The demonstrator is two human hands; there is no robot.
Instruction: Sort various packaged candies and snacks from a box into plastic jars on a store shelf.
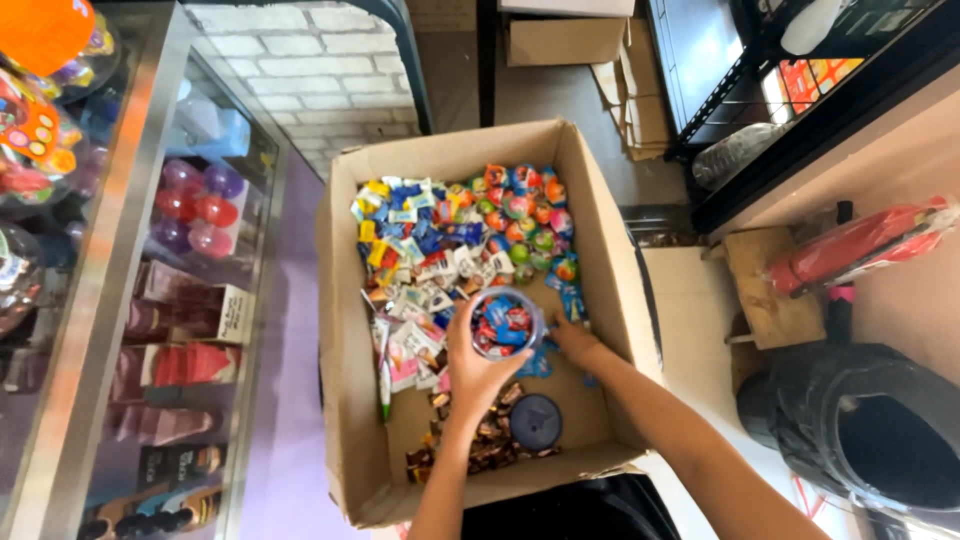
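Near the bottom centre of the frame, the left hand [472, 365] gripped a small clear jar [503, 323] of candies from below, fingers curled round its side, over the open box [345, 300]; a dark lid [536, 420] lay on the box floor just below. Right of the jar, the right hand [574, 340] reached down among the sweets [450, 250]; whether its fingers were clenched could not be told. Farther off, at the frame's left, stood a glass case [130, 250].
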